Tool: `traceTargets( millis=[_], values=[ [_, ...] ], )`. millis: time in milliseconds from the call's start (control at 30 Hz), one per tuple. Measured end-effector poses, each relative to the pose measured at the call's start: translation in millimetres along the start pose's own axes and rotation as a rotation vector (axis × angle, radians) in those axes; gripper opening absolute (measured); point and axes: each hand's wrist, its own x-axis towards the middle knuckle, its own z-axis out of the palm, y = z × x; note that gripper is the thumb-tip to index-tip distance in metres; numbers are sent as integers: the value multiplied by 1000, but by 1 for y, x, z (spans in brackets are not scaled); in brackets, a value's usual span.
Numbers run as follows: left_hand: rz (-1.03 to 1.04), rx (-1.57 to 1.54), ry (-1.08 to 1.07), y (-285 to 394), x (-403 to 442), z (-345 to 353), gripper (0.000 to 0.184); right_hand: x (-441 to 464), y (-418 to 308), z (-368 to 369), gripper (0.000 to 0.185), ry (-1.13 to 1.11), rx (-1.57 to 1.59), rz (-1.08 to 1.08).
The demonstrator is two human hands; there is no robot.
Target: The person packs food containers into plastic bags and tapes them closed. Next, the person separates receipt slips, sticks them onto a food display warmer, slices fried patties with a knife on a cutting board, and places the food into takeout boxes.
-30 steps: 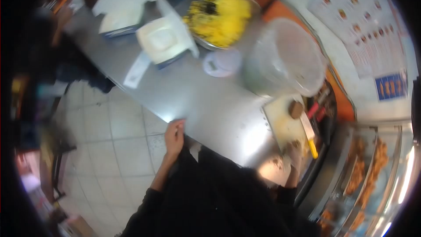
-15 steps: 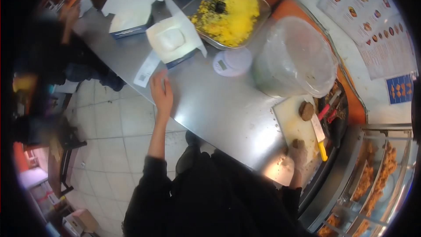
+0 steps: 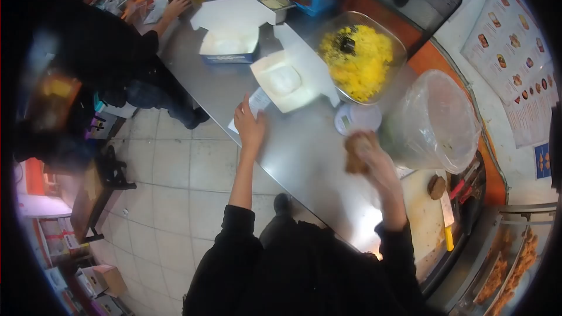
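Note:
My right hand (image 3: 380, 169), wearing what looks like a clear glove, holds a brown piece of food (image 3: 355, 151) above the counter; motion blur hides its exact kind. My left hand (image 3: 252, 126) is open, fingers spread at the counter's edge, over a white printed paper slip (image 3: 259, 100). Just beyond it stands an open takeaway box (image 3: 275, 95) with a white mound (image 3: 284, 78) inside. A round brown piece (image 3: 436, 187) and a yellow-handled knife (image 3: 446, 213) lie on the cutting board (image 3: 422, 199) at the right.
A second open box (image 3: 225, 57) stands farther back. A metal tray (image 3: 401, 52) of yellow rice, a white scale (image 3: 370, 118) and a large plastic-lined tub (image 3: 430, 120) line the far side. Another person's hand (image 3: 177, 4) is at the upper left. Fried food (image 3: 494, 278) sits in a lower-right cabinet.
My right hand has lifted a brown piece from the cutting board and carried it left, near the scale. My left hand stays near the paper slip. The whole view has shifted.

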Motion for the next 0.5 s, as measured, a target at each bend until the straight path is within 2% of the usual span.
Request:
traceTargets(
  millis=[33,67,100,133,167,233,267,333,367,433,467,500],
  values=[
    [3,8,13,-12,4,1,49,36,-9,32,50,-8,-125,-55],
    [26,141,-97,-25,6,1,52,81,-8,47,40,-88,-240,-165],
    [46,276,-206,-34,11,-3,54,113,-8,70,36,-17,-396,-205],
    [-11,219,-231,-34,15,-6,54,140,-9,86,34,56,-551,-242],
    [-14,231,-219,-40,16,-6,54,168,-4,88,34,40,-544,-245],
    [45,102,-304,-54,14,-8,50,208,12,96,36,76,-1515,-220],
    [39,117,-302,-57,10,-9,50,211,17,99,36,63,-1504,-222],
    [252,400,-217,-51,6,-16,44,191,7,122,39,246,-1724,-146],
    [249,411,-216,-50,2,-17,44,177,12,127,39,237,-1717,-149],
    [317,426,-178,-47,-9,-18,40,155,26,131,27,250,-1754,-556],
    [316,435,-185,-45,-16,-17,40,164,39,122,27,246,-1744,-550],
    [295,451,-171,-43,-22,-17,39,178,61,106,21,298,-1704,-750]
  ],
)
